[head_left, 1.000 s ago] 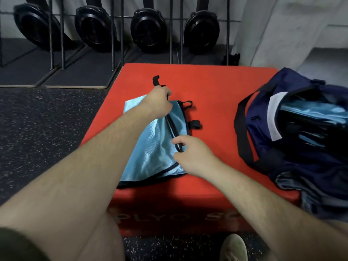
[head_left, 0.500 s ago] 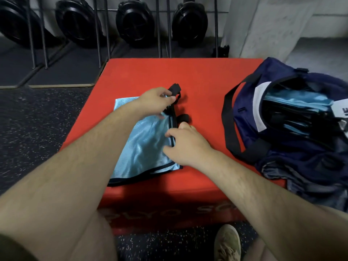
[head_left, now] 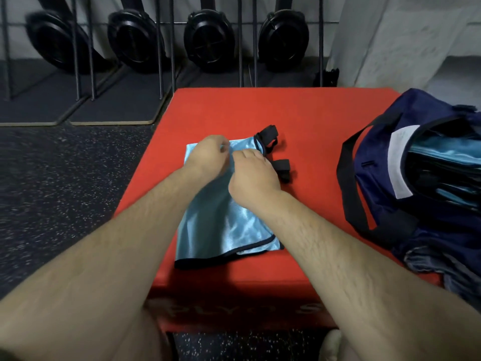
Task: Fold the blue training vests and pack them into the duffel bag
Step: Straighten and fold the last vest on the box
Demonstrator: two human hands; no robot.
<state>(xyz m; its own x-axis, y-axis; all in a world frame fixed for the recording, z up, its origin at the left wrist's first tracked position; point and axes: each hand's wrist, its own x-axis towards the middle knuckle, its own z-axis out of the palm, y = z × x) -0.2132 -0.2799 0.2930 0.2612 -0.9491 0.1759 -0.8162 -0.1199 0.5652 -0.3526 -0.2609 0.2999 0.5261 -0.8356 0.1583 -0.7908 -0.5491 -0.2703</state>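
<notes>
Pinching vest (head_left: 223, 225) at far edge, left hand (head_left: 208, 156) beside right hand (head_left: 252, 175), likely to fold it nearward; bag (head_left: 377, 165) open right of grip.

Light blue vest (head_left: 223, 225) trimmed black; red box (head_left: 299, 113); navy duffel bag (head_left: 377, 162); speckled dark floor (head_left: 65, 191).

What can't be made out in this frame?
1. Head view: the vest's far edge is covered by the left hand and right hand. The right hand's fingertips are hidden under its own back, so its grip is unclear.
2. Head view: the duffel bag runs off the right edge, and the vests inside are too dark to count.
3. Head view: the lettering on the red box front is blurred and partly behind the arms.
</notes>
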